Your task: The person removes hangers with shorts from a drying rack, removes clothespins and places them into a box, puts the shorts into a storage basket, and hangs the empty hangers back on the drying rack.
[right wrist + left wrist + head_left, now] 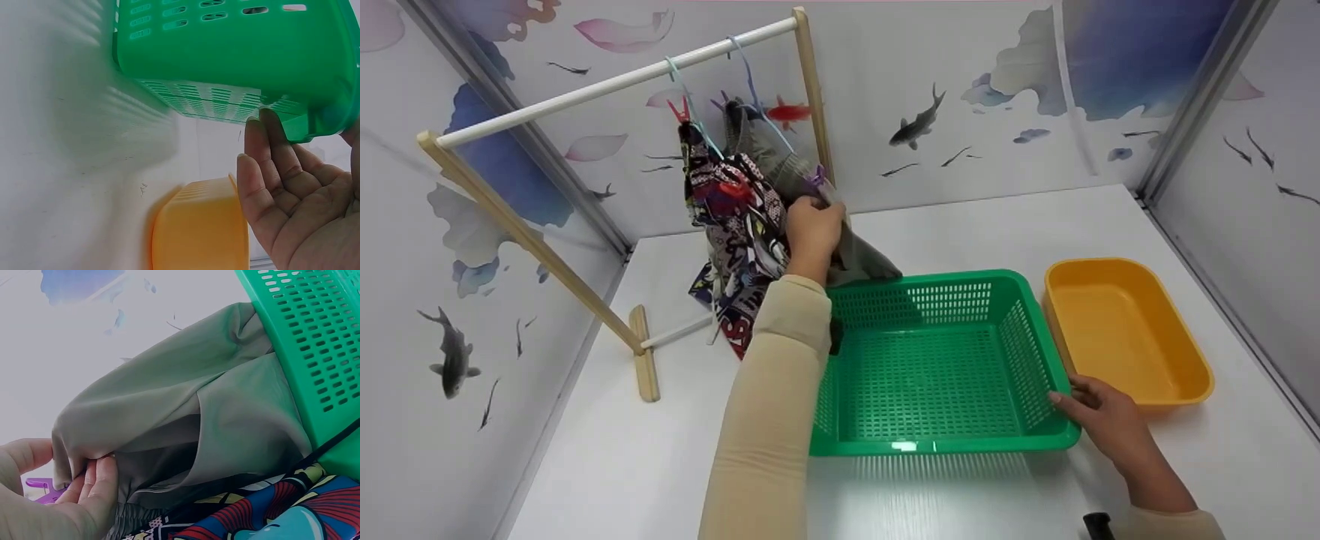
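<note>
Left hand [814, 229], fingers curled, pinches grey elastic-waisted garment [864, 255]; right hand [1114, 421], part-open, grips green basket [975, 445]. Printed garment [742, 232] beside left hand: lettering illegible.

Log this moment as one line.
left hand: pinches hanging grey fabric garment | right hand: holds green perforated plastic basket by its rim | yellow rectangular plastic tub: right of basket
</note>
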A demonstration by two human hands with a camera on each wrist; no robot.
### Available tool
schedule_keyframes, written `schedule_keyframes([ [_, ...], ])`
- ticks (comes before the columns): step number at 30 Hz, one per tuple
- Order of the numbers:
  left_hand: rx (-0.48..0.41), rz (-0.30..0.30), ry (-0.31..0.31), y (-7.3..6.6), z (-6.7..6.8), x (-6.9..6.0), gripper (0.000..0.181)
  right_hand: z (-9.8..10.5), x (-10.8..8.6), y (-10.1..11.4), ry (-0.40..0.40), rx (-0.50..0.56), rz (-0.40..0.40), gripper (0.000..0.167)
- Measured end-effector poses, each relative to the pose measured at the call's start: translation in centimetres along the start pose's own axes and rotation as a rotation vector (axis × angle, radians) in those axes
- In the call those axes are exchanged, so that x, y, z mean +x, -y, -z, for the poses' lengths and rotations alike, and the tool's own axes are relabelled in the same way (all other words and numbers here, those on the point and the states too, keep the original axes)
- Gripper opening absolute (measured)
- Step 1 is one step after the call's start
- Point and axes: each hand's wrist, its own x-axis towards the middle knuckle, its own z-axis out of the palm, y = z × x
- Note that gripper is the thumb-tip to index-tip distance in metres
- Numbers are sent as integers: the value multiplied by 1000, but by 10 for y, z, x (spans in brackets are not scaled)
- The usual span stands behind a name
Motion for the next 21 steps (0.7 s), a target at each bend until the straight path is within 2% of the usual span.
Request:
schedule_keyframes([
  [4,20,-4,-4,-2,1,1,26,1,1,0,10,10,-13,86],
  [7,28,7,-3,-4,2,1,11,1,2,-1,16,16,-23,87],
  [9,18,23,2,-5,2,2,7,1,2,-1,15,20,-27,87],
  [11,-7,47,15,-6,3,2,10,1,2,-1,16,26,-29,87],
  [16,-67,93,51,-8,5,3,38,1,2,0,13,27,-38,86],
  [21,-94,108,68,-9,7,2,40,0,1,1,-4,22,-35,83],
])
